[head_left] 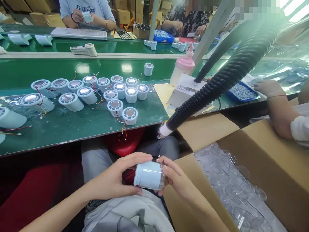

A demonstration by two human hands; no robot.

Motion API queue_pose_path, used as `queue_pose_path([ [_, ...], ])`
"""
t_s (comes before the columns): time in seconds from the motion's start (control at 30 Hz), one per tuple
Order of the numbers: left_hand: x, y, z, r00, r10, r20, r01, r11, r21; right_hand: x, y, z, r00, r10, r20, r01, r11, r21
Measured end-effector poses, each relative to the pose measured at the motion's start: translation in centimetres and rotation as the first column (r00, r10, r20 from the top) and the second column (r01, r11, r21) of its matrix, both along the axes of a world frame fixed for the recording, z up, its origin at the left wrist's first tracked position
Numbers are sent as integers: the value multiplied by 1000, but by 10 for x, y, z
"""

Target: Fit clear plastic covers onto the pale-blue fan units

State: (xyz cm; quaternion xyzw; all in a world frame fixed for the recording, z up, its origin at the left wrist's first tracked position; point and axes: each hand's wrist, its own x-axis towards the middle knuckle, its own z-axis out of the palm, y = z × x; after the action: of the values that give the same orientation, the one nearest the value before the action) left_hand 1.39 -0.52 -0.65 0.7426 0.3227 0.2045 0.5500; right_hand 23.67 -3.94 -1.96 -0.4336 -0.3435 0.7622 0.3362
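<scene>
Over my lap I hold a light blue cylindrical housing [149, 175] lying on its side. A transparent plastic cover wraps its right end. My left hand [118, 177] is curled round the left end, thumb below and fingers above. My right hand [175, 177] grips the covered right end with its fingertips. On the green bench ahead stand several similar light blue cylinders [130, 115], round silver discs on their tops and thin red, yellow and black wires with small plugs hanging from some. To my right, an open cardboard box [272, 167] holds many transparent plastic covers [227, 180].
A black corrugated hose [205, 93] slants down in front of me to a pale nozzle [164, 130]. Behind it stand a pink-capped bottle [182, 69] and a blue tray of small parts [242, 91]. A co-worker's arm [275, 100] reaches in at right; two people work opposite.
</scene>
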Motion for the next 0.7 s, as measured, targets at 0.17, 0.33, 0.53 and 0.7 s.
queue_pose_path([
  [0.17, -2, 0, -1, 1000, -24, 3, 24, 1000, 21, -4, -2, -1, 1000, -5, -24, 5, 1000, -10],
  [0.33, -5, -3, 0, 1000, -22, 0, 22, 999, 45, -4, -2, 13, 999, -16, -27, 19, 994, 109],
  [0.53, -3, -4, 7, 999, -32, 42, 27, 994, 106, -3, -5, 23, 999, -9, -43, 17, 983, 181],
  [0.7, -4, -6, 7, 996, -31, 78, 20, 991, 132, -2, -7, 24, 999, -15, -49, 25, 979, 202],
])
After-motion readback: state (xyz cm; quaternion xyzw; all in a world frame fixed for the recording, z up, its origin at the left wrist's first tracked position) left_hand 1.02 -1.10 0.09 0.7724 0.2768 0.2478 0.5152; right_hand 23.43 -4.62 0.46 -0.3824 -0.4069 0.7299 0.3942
